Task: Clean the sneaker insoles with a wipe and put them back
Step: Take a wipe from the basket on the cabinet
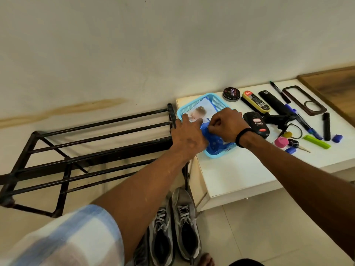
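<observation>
Sneakers (173,227), a grey pair with laces, stand side by side on the floor below the bench (236,175), just beside the leg of a black metal shoe rack (80,150). Their long axes run nearly up and down in the head view; the openings are toward the person and the other ends toward the wall. The insoles cannot be seen inside them.

On the bench a light blue basket (217,101) holds a pack of wipes (199,114), whose long axis goes from the far left corner of the basket toward the near right. The left hand (187,134) lies flat on the pack with fingers spread. The right hand (226,124), with a black band on the wrist, has curled fingers that pinch at the blue part of the pack. To the right lie a polish tin (231,94), brushes and pens.
</observation>
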